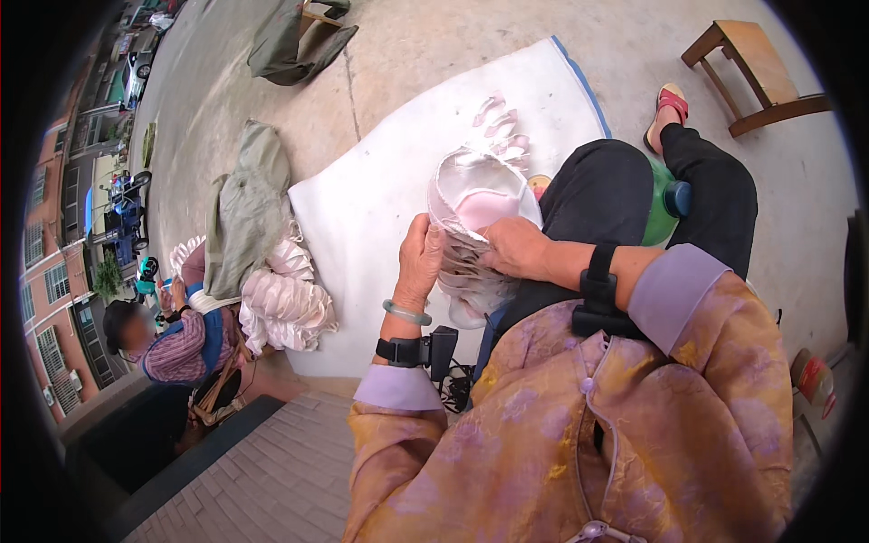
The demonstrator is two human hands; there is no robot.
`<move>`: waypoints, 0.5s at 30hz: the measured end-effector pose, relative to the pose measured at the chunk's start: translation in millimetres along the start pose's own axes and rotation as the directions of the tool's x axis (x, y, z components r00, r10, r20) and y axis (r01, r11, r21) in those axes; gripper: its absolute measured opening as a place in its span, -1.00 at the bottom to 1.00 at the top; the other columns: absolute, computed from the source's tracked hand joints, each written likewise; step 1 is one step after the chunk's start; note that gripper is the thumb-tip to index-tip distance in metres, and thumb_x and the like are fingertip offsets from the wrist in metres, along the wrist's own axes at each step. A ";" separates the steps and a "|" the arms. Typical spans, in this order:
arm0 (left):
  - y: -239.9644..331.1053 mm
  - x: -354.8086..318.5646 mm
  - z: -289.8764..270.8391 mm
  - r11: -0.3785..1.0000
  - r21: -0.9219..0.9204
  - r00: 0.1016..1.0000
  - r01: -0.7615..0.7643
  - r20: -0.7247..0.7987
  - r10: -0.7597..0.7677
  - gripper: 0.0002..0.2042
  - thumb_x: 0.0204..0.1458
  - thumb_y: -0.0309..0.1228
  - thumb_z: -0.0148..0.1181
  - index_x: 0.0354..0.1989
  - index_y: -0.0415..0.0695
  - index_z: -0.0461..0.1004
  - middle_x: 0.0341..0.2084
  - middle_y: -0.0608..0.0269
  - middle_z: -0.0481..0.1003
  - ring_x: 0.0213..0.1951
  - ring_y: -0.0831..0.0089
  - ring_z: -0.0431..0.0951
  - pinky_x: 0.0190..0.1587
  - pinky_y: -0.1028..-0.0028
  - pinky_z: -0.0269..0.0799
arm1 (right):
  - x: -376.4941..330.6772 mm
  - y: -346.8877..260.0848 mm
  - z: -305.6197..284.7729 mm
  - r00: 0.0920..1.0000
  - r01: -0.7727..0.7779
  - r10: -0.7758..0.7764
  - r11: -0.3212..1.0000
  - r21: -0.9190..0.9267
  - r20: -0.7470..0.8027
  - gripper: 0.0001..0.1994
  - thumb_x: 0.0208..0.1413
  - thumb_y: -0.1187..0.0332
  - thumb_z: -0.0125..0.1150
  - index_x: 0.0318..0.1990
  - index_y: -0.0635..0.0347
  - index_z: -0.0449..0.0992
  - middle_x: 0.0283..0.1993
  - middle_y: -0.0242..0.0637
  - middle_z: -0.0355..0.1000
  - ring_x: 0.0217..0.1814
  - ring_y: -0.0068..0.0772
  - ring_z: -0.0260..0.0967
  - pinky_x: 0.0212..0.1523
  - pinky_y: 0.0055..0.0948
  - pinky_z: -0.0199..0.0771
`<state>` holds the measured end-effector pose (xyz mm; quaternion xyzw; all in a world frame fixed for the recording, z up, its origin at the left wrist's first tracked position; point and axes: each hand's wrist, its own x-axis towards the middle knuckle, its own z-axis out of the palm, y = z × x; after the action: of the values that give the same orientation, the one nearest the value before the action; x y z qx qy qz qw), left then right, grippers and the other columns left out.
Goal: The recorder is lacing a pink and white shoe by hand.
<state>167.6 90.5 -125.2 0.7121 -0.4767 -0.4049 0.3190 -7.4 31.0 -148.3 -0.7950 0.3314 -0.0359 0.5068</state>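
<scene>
A pale pink and white padded cup [489,206], shaped like a bra cup, is held over my lap with its hollow side up. My left hand [422,258] is closed on its left edge. My right hand [512,248] grips its near right edge, the fingertips partly hidden. Below my hands hangs a stack of similar cups [469,288], its lower end against my dark trousers. Just beyond, more cups [503,128] lie in an overlapping row on a white sheet [389,172].
A green bottle [665,201] with a blue cap is between my legs. At left, another person [195,339] sits by piled cups [288,303] and a grey-green cloth [246,213]. A wooden stool [756,72] stands at far right; a dark green bag [294,45] lies at the far side.
</scene>
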 end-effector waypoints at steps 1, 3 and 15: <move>-4.8 0.1 -1.9 0.993 -0.078 0.996 0.084 -0.007 -0.085 -0.39 0.06 0.15 -0.08 -0.07 -0.26 0.36 -0.34 0.07 0.42 -0.23 0.25 0.44 -0.11 0.37 0.32 | 2.0 1.5 -1.6 0.998 -0.048 0.043 0.994 0.096 0.053 -0.73 -0.20 0.28 0.31 -0.29 0.14 0.56 -0.36 -0.03 0.47 -0.24 -0.03 0.44 -0.18 -0.21 0.42; -7.7 -0.2 3.0 1.000 -0.011 0.999 0.011 -0.033 -0.011 -0.40 0.09 0.13 -0.12 -0.06 -0.24 0.36 -0.30 0.06 0.41 -0.20 0.26 0.43 -0.08 0.38 0.31 | 3.0 4.9 -3.7 0.996 -0.030 0.022 0.994 0.101 0.081 -0.73 -0.22 0.27 0.33 -0.30 0.13 0.57 -0.36 -0.04 0.48 -0.25 -0.04 0.44 -0.19 -0.21 0.42; -0.7 -3.9 11.4 0.953 0.218 0.973 -0.211 -0.047 0.227 -0.38 0.10 0.16 -0.18 -0.08 -0.24 0.42 -0.32 0.04 0.41 -0.23 0.18 0.41 -0.12 0.37 0.31 | -0.8 4.5 -10.3 0.968 0.197 -0.183 0.978 -0.070 0.170 -0.66 -0.30 0.11 0.40 -0.46 0.20 0.55 -0.49 -0.04 0.44 -0.32 0.02 0.42 -0.31 -0.19 0.40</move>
<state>157.0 93.6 -130.1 0.6987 -0.5815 -0.2882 0.3010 -14.3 22.2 -146.8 -0.8444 0.2124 -0.0049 0.4918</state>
